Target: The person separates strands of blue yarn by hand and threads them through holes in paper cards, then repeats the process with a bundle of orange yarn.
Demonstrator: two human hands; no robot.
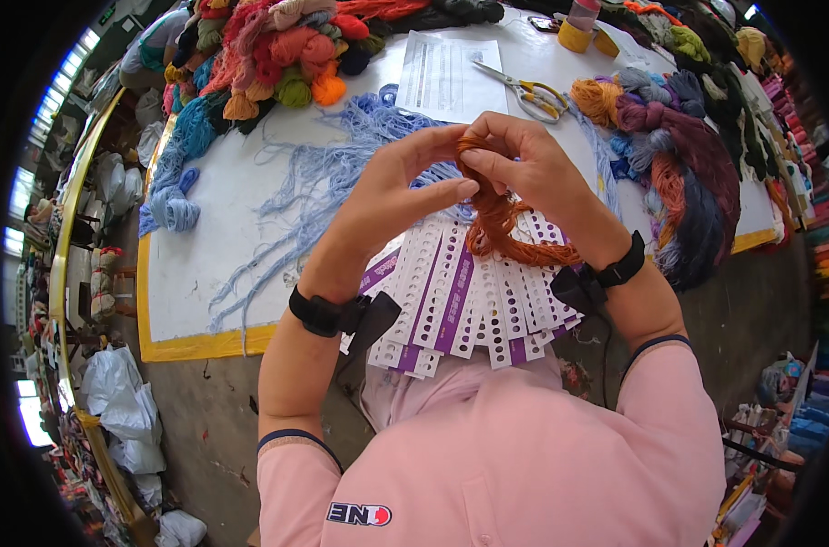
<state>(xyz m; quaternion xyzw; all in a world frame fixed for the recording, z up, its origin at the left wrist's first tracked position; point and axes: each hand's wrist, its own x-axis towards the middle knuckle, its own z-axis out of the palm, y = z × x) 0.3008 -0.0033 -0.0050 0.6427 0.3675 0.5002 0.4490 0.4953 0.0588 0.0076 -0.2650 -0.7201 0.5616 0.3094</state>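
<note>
Pinching rust-orange yarn with the right hand, roughly 2 o'clock from mid-view, punched cards at its 6. Curving the left hand in at 10; tbh can't tell if gripping.

Pale pink short-sleeved shirt, navy sleeve trim, small navy-white-red badge on left chest. Black strap with boxy black module at each wrist; thin dark cable hanging by the right. Pale mauve trousers.
</note>
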